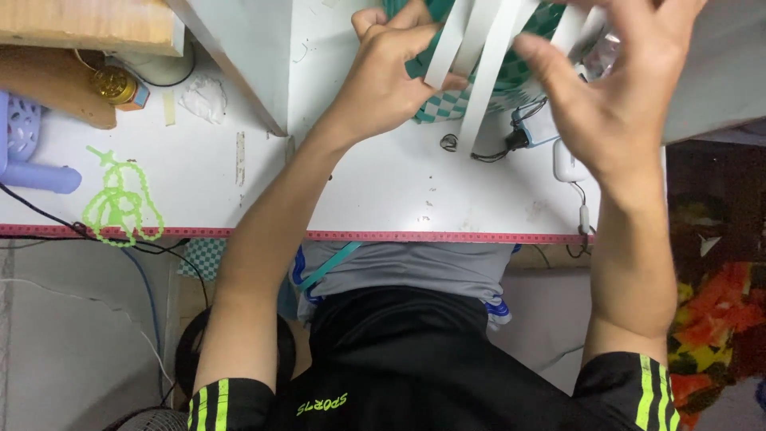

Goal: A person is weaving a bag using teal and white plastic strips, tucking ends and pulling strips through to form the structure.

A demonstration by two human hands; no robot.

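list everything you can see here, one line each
woven piece: 1, green and white checks, table top centre
strips: several, white, over the woven piece
table: 1, white with a red edge tape
bead figure: 1, light green, table left
basket: 1, lilac, far left
charger: 1, white, by the right wrist
cable: 1, black, beside the strips
left hand: fingers pinching a strip
right hand: fingers spread over the strips

Odds and ends on the white table

A green bead chain point(120, 199) lies near the red tape strip point(383, 235) along the table point(383, 183) edge. A gold-capped jar point(118, 85) sits by a wooden board point(88, 24), a purple basket point(24, 144) at far left, a white charger point(568, 164) with black cables point(499, 148).
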